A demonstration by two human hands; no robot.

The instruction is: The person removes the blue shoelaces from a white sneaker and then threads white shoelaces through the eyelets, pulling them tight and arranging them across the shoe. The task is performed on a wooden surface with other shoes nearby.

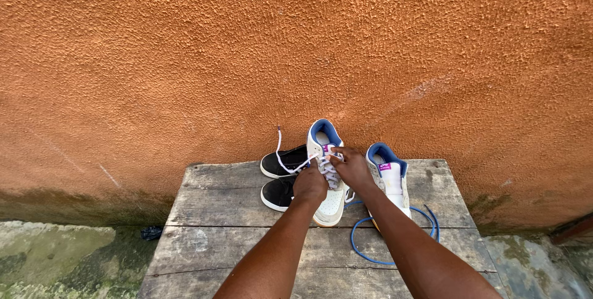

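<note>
Head view, looking down along two bare forearms toward a weathered grey wooden plank worktop (pixel 247 237) set against a rough, orange-brown plastered wall (pixel 296 46). At the worktop's far middle, a white low-top sneaker with a blue padded lining (pixel 325 169), upright on its sole, heel toward the wall and toe toward the viewer. Left hand (pixel 310 185) closed over the sneaker's front lacing, fingers curled and pinched on the white shoelace (pixel 285 162). Right hand (pixel 349 166) just beside it, touching the same lacing area near the tongue, fingers bent and gripping the lace. Both hands close together, almost touching, clamped on the lace rather than spread flat. One loose end of the white lace looped out to the left and rising up against the wall, ending in a small tip. Just left of the held sneaker, a pair of black low shoes with white soles (pixel 281 178), side by side, partly hidden behind the left hand. To the right, a second matching white sneaker with blue lining (pixel 390 175), upright, without visible laces in its front. Beside and below it, a long blue shoelace (pixel 364 252) lying in a loose curve on the planks, one end near the right forearm. Below the wall at left, mossy grey concrete ground (pixel 55 256) with a small dark scrap (pixel 151 232) by the worktop's edge.
</note>
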